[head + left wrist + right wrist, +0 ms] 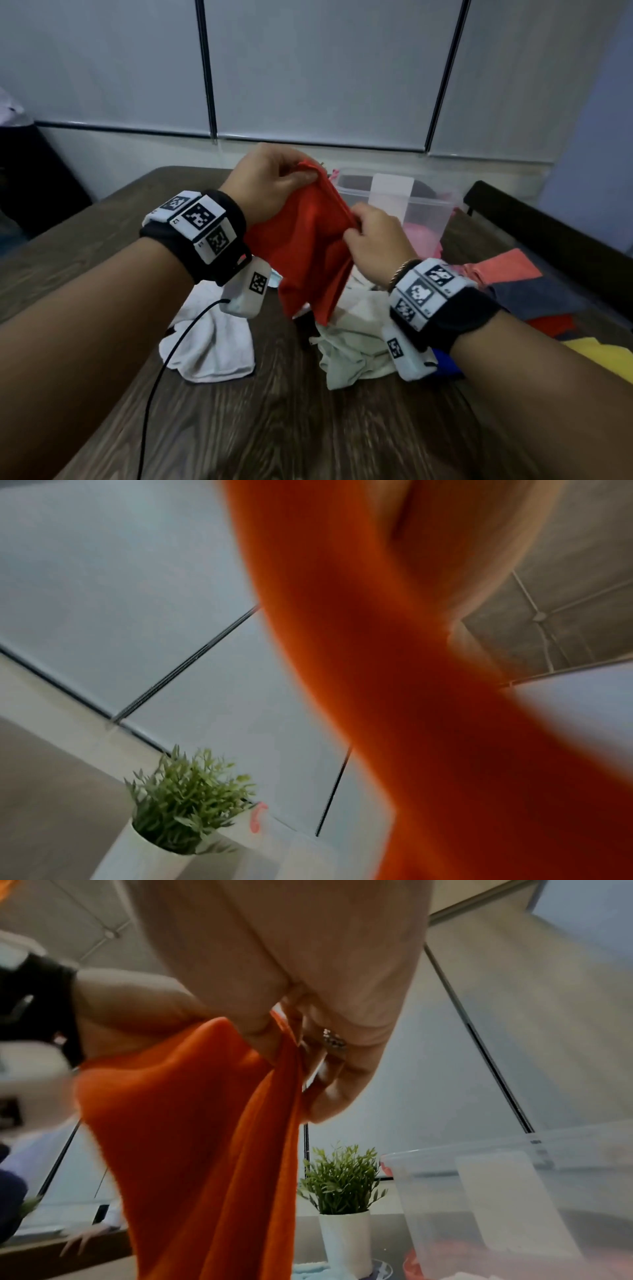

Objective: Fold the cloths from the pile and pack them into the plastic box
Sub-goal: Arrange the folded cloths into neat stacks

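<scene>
An orange-red cloth (pixel 308 246) hangs in the air above the table, held by both hands. My left hand (pixel 274 181) pinches its top corner. My right hand (pixel 373 236) pinches the same upper edge lower and to the right; the right wrist view shows the fingers (pixel 329 1069) curled round the orange cloth (pixel 205 1137). In the left wrist view the cloth (pixel 394 683) is a blurred orange band close to the lens. The clear plastic box (pixel 424 209) stands behind the hands with pink cloth inside. The pile (pixel 352 339) of pale cloths lies under the hanging one.
A white cloth (pixel 212 346) lies left of the pile on the dark wooden table (pixel 274 428). Coloured cloths (pixel 527 291) are heaped at the right. A potted plant (pixel 342 1185) in a white pot stands beyond the box. A black cable (pixel 161 377) trails from the left wrist.
</scene>
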